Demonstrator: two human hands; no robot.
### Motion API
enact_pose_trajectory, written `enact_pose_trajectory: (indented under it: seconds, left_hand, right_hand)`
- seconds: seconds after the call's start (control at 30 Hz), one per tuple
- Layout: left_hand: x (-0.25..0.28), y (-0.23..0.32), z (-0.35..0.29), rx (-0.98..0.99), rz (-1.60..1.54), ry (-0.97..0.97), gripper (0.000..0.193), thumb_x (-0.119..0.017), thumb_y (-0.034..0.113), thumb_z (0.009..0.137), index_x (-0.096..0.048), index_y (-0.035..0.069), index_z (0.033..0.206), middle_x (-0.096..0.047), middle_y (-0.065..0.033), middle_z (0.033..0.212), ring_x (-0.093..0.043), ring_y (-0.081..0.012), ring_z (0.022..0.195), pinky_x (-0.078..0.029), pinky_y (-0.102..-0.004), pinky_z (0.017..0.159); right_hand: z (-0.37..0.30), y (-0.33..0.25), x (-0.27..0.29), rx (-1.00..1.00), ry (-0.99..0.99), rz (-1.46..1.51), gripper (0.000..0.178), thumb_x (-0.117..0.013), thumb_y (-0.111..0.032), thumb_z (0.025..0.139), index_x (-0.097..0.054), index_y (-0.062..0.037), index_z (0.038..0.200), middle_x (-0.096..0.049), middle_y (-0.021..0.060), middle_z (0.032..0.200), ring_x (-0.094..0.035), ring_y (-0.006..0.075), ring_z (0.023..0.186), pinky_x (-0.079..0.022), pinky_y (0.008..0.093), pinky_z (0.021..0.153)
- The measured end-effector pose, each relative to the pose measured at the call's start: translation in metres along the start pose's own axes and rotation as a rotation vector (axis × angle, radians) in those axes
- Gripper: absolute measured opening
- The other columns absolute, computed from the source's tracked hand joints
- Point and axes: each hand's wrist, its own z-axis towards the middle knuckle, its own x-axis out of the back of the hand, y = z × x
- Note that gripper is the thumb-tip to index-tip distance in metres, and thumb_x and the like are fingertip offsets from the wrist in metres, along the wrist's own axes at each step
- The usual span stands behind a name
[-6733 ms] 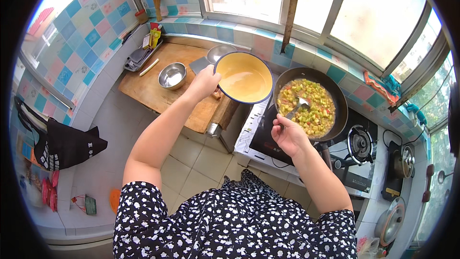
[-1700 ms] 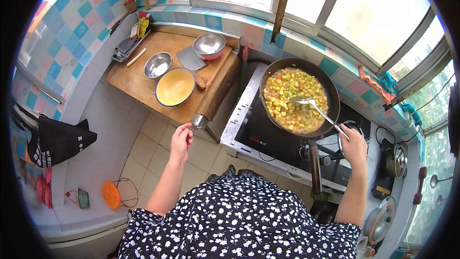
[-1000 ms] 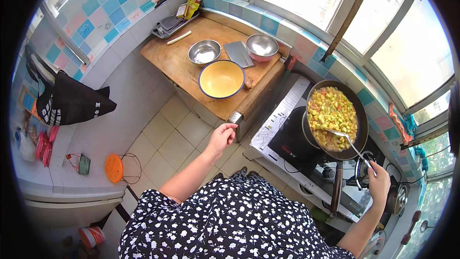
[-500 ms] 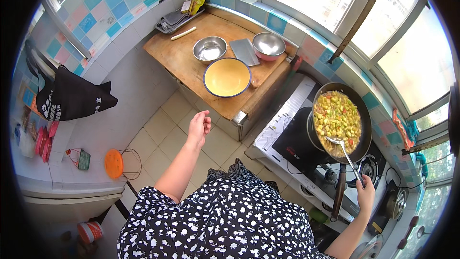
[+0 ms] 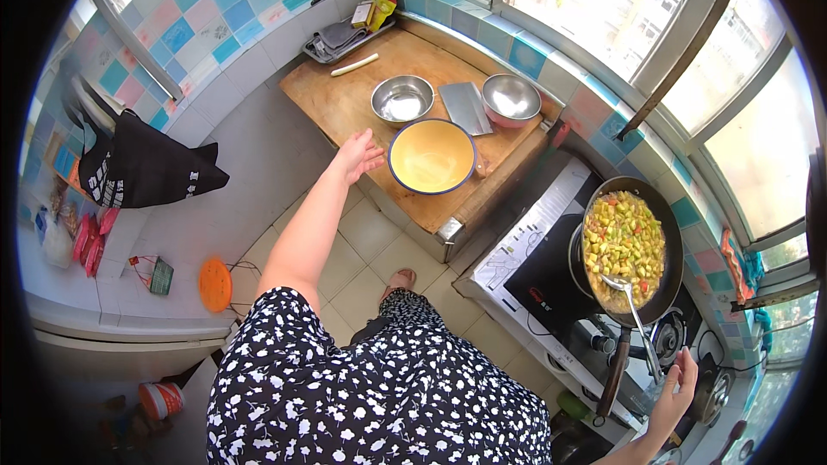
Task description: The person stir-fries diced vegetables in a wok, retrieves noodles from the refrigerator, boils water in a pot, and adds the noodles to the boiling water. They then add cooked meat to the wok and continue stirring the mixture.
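Note:
My left hand (image 5: 357,157) reaches over the near edge of the wooden board, its fingers apart and holding nothing. Just right of it stands a yellow enamel bowl (image 5: 432,157) with a dark blue rim; I see a small gap between them. On the stove a dark wok (image 5: 675,251) holds a cooked mix of diced vegetables (image 5: 627,237), mostly green with some red bits. A metal spoon or spatula (image 5: 637,317) rests in it, head in the food, handle leaning over the rim. My right hand (image 5: 675,392) is beside that handle's end, fingers stretched and apart from it.
On the wooden board (image 5: 345,108) are a steel bowl (image 5: 402,100), a cleaver (image 5: 465,108), a pink-sided steel bowl (image 5: 512,100) and a white stalk (image 5: 354,65). The wok handle (image 5: 613,375) points toward me over the stove (image 5: 538,250). A black bag (image 5: 155,164) hangs at left.
My left hand has moved forward to the yellow bowl. My right hand has let go of the spoon or spatula and drawn back, leaving it in the wok. The view has shifted as I stepped.

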Motion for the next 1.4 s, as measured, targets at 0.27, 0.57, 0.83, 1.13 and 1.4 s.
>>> enact_pose_trajectory:
  seconds: [0.27, 0.57, 0.83, 1.13, 1.4]
  left_hand:
    - [0.0, 0.006, 0.105, 0.118, -0.064, -0.22, 0.034, -0.047, 0.013, 0.093, -0.037, 0.0, 0.123, -0.054, -0.0156, 0.117, -0.063, -0.0299, 0.095, -0.058, -0.0375, 0.074]
    - [0.022, 0.031, 0.116, 0.207, 0.104, -0.237, 0.027, -0.049, 0.005, 0.079, -0.052, -0.001, 0.105, -0.06, -0.0109, 0.096, -0.063, -0.0222, 0.082, -0.057, -0.031, 0.067]
    - [0.074, 0.061, 0.102, 0.171, 0.082, -0.308, 0.035, -0.046, 0.004, 0.076, -0.054, -0.003, 0.109, -0.064, -0.0129, 0.097, -0.065, -0.0245, 0.082, -0.055, -0.032, 0.065]
    - [0.063, 0.126, 0.04, 0.157, 0.221, -0.617, 0.042, -0.049, 0.01, 0.076, -0.051, -0.001, 0.116, -0.063, -0.0109, 0.105, -0.064, -0.0231, 0.089, -0.056, -0.0388, 0.071]
    - [-0.009, 0.087, -0.033, 0.483, 0.36, -0.991, 0.058, -0.05, 0.013, 0.073, -0.043, -0.003, 0.128, -0.057, -0.0168, 0.121, -0.059, -0.0315, 0.108, -0.048, -0.049, 0.096]
  right_hand:
    - [0.106, -0.132, -0.205, -0.223, -0.405, 0.785, 0.044, -0.05, -0.025, 0.099, -0.044, -0.0015, 0.136, -0.059, 0.01, 0.114, -0.058, 0.0148, 0.1, -0.049, 0.0267, 0.083]
    - [0.267, -0.204, -0.46, -0.768, -0.429, 0.947, 0.066, -0.052, -0.033, 0.096, -0.019, -0.0016, 0.144, -0.043, 0.0184, 0.136, -0.051, 0.0334, 0.12, -0.052, 0.0455, 0.087]
    - [0.288, -0.203, -0.478, -0.82, -0.193, 1.203, 0.036, -0.046, 0.004, 0.081, -0.053, 0.0025, 0.116, -0.06, 0.0152, 0.109, -0.064, 0.0272, 0.093, -0.057, 0.0413, 0.079]
    - [0.136, -0.198, -0.324, -0.692, -0.175, 1.41, 0.042, -0.055, -0.003, 0.075, -0.043, -0.0102, 0.115, -0.055, 0.0054, 0.106, -0.055, 0.0161, 0.092, -0.048, 0.0353, 0.082]
    - [-0.164, -0.184, -0.235, -0.871, 0.224, 1.629, 0.05, -0.057, -0.011, 0.078, -0.048, -0.0063, 0.127, -0.058, 0.0088, 0.119, -0.056, 0.0212, 0.107, -0.046, 0.0396, 0.091]
